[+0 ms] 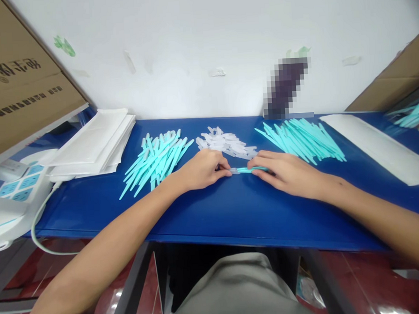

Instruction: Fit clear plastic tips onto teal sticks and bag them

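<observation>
The left hand (208, 170) pinches a translucent cap (234, 171) at one end of a teal stick (244, 170); the right hand (284, 172) grips the stick, at the blue desk (212, 217), near loose caps (223, 142).

A blue table (198, 218) stretches along a white wall, its top carrying three loose heaps in a row: turquoise sticks (156, 157) at left, many with pale tips at the far end, small translucent caps (224, 142) in the middle, and more turquoise sticks (305, 140) fanned out at right. A stack of flat white envelopes (85, 140) rests near the left end, beside a white power strip (28, 178). At far right, one long white sheet (381, 148) lies flat, slanting toward the front.
</observation>
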Demonstrator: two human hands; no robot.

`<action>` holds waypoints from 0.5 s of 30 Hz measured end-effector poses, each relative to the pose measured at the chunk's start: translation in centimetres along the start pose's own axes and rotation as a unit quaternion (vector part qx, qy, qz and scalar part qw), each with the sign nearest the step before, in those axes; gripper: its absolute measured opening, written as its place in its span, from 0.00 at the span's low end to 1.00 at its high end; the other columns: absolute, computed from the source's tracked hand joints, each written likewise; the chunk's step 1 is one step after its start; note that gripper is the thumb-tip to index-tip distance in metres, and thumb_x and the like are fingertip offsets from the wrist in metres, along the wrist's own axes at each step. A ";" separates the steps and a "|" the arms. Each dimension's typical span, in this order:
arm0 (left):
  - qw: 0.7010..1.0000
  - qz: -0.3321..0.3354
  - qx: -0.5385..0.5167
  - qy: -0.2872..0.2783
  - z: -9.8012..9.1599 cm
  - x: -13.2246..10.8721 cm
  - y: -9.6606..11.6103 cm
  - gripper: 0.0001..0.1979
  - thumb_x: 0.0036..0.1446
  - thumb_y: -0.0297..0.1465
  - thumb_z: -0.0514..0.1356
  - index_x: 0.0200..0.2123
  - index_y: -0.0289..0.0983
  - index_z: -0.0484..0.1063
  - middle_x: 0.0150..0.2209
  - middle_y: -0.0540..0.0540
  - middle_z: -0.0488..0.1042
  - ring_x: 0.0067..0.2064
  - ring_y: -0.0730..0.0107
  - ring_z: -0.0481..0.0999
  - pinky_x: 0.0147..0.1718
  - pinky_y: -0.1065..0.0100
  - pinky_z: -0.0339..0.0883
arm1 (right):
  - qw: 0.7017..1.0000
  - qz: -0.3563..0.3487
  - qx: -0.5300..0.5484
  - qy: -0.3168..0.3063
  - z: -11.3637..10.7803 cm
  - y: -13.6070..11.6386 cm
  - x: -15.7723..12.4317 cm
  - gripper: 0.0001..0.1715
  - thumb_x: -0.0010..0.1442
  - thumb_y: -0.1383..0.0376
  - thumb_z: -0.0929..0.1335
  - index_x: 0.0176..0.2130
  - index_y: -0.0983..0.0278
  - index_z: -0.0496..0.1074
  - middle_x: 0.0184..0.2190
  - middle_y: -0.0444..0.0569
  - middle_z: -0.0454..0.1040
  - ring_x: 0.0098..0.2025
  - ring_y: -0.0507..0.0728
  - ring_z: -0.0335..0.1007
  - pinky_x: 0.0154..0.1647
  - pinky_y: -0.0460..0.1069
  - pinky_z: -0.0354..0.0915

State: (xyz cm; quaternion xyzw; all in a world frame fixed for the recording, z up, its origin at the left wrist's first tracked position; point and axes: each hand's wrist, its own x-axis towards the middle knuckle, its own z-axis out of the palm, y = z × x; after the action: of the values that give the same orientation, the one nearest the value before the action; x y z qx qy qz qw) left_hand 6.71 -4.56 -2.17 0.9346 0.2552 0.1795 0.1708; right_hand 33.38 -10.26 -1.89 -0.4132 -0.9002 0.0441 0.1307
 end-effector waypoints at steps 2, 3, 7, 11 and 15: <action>1.000 -0.003 -0.003 0.001 0.1 0.0 0.1 0.06 0.64 0.30 0.65 0.38 0.36 0.83 0.35 0.45 0.82 0.35 0.68 0.78 0.35 0.68 0.67 | 1.000 0.002 0.005 0.012 0.0 0.0 0.0 0.18 0.72 0.62 0.61 0.53 0.62 0.75 0.43 0.54 0.79 0.40 0.61 0.77 0.38 0.54 0.69; 1.000 -0.003 -0.007 0.003 0.2 0.0 0.2 0.06 0.64 0.30 0.65 0.38 0.36 0.83 0.35 0.45 0.82 0.35 0.68 0.78 0.35 0.68 0.67 | 1.000 0.003 0.010 0.016 0.1 -0.1 0.0 0.18 0.72 0.62 0.61 0.53 0.62 0.76 0.43 0.54 0.79 0.40 0.61 0.77 0.39 0.54 0.69; 0.999 -0.007 -0.046 0.025 1.1 0.5 0.7 0.05 0.62 0.30 0.67 0.34 0.35 0.82 0.32 0.46 0.80 0.32 0.70 0.76 0.34 0.69 0.66 | 0.999 -0.002 0.037 0.025 0.9 -1.0 0.2 0.18 0.72 0.64 0.61 0.49 0.62 0.79 0.41 0.54 0.78 0.40 0.60 0.77 0.40 0.53 0.70; 0.999 -0.005 -0.020 0.026 1.5 0.8 1.1 0.07 0.63 0.29 0.66 0.32 0.34 0.82 0.30 0.46 0.78 0.32 0.68 0.75 0.33 0.66 0.64 | 0.999 0.002 0.032 0.042 1.7 -1.9 0.5 0.19 0.72 0.65 0.61 0.51 0.62 0.79 0.40 0.54 0.77 0.41 0.61 0.77 0.41 0.55 0.72; 1.000 0.008 0.013 0.002 1.2 0.7 1.2 0.08 0.65 0.30 0.64 0.35 0.34 0.82 0.33 0.44 0.78 0.35 0.66 0.76 0.36 0.65 0.66 | 0.999 0.001 0.008 0.032 1.4 -1.8 0.4 0.20 0.72 0.63 0.62 0.55 0.63 0.77 0.43 0.55 0.78 0.44 0.63 0.78 0.44 0.56 0.73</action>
State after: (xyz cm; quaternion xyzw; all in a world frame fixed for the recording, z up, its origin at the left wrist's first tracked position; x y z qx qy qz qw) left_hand 8.24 -5.43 -2.61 0.9385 0.2500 0.1795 0.1564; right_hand 31.44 -11.09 -2.78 -0.4140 -0.8947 0.0384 0.1632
